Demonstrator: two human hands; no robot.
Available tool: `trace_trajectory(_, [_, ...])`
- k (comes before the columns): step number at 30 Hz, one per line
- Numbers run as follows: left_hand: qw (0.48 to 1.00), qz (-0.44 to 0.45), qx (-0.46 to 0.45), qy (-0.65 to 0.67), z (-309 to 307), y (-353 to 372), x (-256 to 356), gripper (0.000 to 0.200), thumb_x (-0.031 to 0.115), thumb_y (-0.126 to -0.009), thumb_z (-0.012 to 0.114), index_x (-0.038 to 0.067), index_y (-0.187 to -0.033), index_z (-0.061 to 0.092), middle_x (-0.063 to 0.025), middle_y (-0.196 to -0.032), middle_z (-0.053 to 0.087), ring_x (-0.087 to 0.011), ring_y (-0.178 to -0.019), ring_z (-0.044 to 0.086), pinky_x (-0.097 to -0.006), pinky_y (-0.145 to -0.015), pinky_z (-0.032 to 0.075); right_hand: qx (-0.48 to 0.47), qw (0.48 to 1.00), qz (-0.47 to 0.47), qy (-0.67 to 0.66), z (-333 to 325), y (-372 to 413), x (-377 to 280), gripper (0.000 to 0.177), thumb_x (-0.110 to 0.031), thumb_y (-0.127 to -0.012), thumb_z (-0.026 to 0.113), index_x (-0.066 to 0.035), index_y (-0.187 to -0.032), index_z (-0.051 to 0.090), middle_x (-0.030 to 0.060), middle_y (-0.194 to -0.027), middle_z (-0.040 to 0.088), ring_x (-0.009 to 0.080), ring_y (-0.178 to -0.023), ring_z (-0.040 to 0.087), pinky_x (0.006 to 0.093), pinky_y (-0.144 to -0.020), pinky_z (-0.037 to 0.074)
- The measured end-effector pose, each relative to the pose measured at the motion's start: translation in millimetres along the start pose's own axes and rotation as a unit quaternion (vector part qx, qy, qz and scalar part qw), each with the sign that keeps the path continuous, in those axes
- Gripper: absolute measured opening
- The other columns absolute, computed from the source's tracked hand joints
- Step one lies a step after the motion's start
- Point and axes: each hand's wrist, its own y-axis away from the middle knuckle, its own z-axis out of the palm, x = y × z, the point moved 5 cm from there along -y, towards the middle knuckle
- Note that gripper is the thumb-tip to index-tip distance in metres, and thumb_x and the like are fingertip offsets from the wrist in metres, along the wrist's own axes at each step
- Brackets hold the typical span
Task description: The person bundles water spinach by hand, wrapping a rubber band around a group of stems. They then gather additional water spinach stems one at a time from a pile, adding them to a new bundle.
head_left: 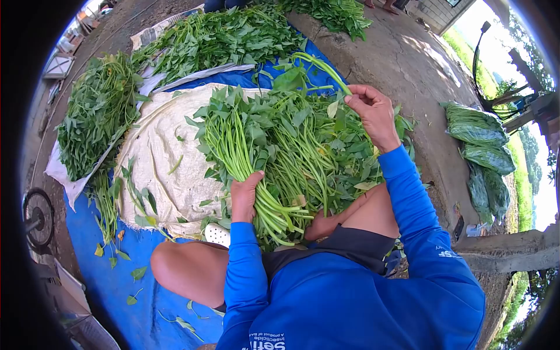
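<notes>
My left hand [244, 197] is wrapped round the stems of a bunch of leafy greens [233, 146], whose leaves point away from me and whose cut ends lie toward my lap. At the upper right, my right hand [373, 111] pinches a green stem [322, 65] between thumb and fingers; the stem reaches up and to the left. Between the hands lies a pile of loose greens [297, 157], stems partly overlapping. The held bunch rests against the left side of this pile.
A pale sack [169, 157] lies on a blue tarp [122, 280] with scattered leaves. Heaps of greens [216, 41] stand at the back, another [96, 116] at the left. Bagged greens [478, 128] are at the right. A person's feet [388, 7] show at the top.
</notes>
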Motion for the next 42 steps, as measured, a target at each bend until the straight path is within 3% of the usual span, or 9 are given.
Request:
trace_trajectory(3, [1.0, -0.021, -0.01, -0.018, -3, -1, -6, 0.032, 0.003, -0.085, 0.082, -0.004, -0.113, 0.068, -0.0121, -0.099, 0.075, -0.0217, -0.078, 0.074, -0.0353, -0.068, 0.062, -0.08, 0.995, 0.056, 0.012, 15, -21, 19, 0.026, -0.01, -0.092, 0.081, 0.001, -0.115, 0.078, -0.0003, -0.093, 0.073, 0.0076, -0.087, 0.064, 0.0263, -0.08, 0.052])
trace_trajectory(7, [0.999, -0.005, 0.007, -0.045, -4, 1, -6, 0.03, 0.004, -0.085, 0.082, -0.003, -0.111, 0.069, -0.0098, -0.098, 0.075, -0.0207, -0.079, 0.073, -0.0351, -0.069, 0.061, -0.113, 0.978, 0.094, -0.147, -5, -41, -1, 0.024, -0.01, -0.096, 0.08, 0.0, -0.117, 0.076, -0.0008, -0.098, 0.073, 0.0078, -0.088, 0.065, 0.0258, -0.077, 0.053])
trace_trajectory(8, [1.0, -0.022, -0.013, -0.011, -4, 3, -9, 0.032, 0.004, -0.085, 0.082, -0.003, -0.113, 0.07, -0.009, -0.099, 0.075, -0.0199, -0.08, 0.072, -0.0348, -0.071, 0.06, -0.145, 0.981, 0.128, -0.035, -10, -48, 18, 0.021, -0.008, -0.097, 0.078, -0.003, -0.117, 0.075, -0.0008, -0.098, 0.073, 0.0076, -0.087, 0.066, 0.026, -0.075, 0.053])
trace_trajectory(13, [0.998, -0.045, -0.027, -0.046, -8, 1, -21, 0.032, 0.004, -0.085, 0.082, -0.003, -0.114, 0.07, -0.0094, -0.1, 0.076, -0.0195, -0.082, 0.072, -0.0344, -0.073, 0.06, -0.097, 0.973, 0.132, -0.163, -57, -39, -14, 0.024, -0.005, -0.094, 0.081, -0.001, -0.117, 0.075, 0.0028, -0.101, 0.076, 0.0106, -0.09, 0.069, 0.0284, -0.081, 0.057])
trace_trajectory(24, [0.999, -0.04, -0.037, 0.003, 3, -16, -45, 0.033, 0.004, -0.085, 0.083, -0.005, -0.113, 0.069, -0.012, -0.099, 0.075, -0.0223, -0.078, 0.074, -0.0372, -0.07, 0.063, -0.019, 0.999, -0.04, -0.01, 35, -13, -7, 0.029, -0.014, -0.092, 0.082, -0.001, -0.118, 0.078, -0.0013, -0.093, 0.072, 0.0063, -0.084, 0.062, 0.025, -0.078, 0.053])
trace_trajectory(31, [0.991, -0.056, -0.062, 0.103, 7, -24, -91, 0.031, 0.009, -0.092, 0.079, -0.001, -0.119, 0.068, -0.0098, -0.105, 0.076, -0.0209, -0.085, 0.074, -0.0354, -0.075, 0.062, -0.198, 0.969, 0.119, 0.092, 173, 152, 113, 0.037, -0.023, -0.094, 0.075, 0.005, -0.118, 0.077, 0.0211, -0.109, 0.079, 0.0319, -0.099, 0.076, 0.0404, -0.093, 0.058])
trace_trajectory(36, [0.972, -0.167, -0.113, 0.121, -3, -22, -115, 0.038, 0.033, -0.104, 0.073, 0.005, -0.13, 0.065, -0.0076, -0.117, 0.074, -0.0206, -0.1, 0.073, -0.0381, -0.089, 0.063, -0.172, 0.965, 0.182, 0.081, 176, 179, 136, 0.039, -0.025, -0.095, 0.074, 0.007, -0.118, 0.077, 0.0266, -0.118, 0.077, 0.0369, -0.109, 0.075, 0.0407, -0.099, 0.058])
trace_trajectory(39, [0.957, -0.205, -0.11, 0.174, 4, -22, -120, 0.038, 0.03, -0.104, 0.074, 0.008, -0.132, 0.062, -0.0076, -0.115, 0.073, -0.0225, -0.096, 0.073, -0.0401, -0.084, 0.063, -0.191, 0.95, 0.205, 0.142, 171, 183, 125, 0.04, -0.026, -0.095, 0.072, 0.007, -0.117, 0.077, 0.0279, -0.116, 0.076, 0.0387, -0.108, 0.075, 0.0419, -0.098, 0.058])
trace_trajectory(42, [0.988, -0.06, 0.016, 0.138, 6, -13, -113, 0.054, 0.034, -0.097, 0.083, 0.004, -0.134, 0.059, -0.0086, -0.114, 0.07, -0.0211, -0.095, 0.071, -0.0382, -0.08, 0.062, -0.166, 0.958, 0.199, 0.125, 180, 197, 141, 0.039, -0.026, -0.096, 0.071, 0.005, -0.117, 0.078, 0.0291, -0.116, 0.076, 0.0407, -0.106, 0.075, 0.0445, -0.097, 0.058])
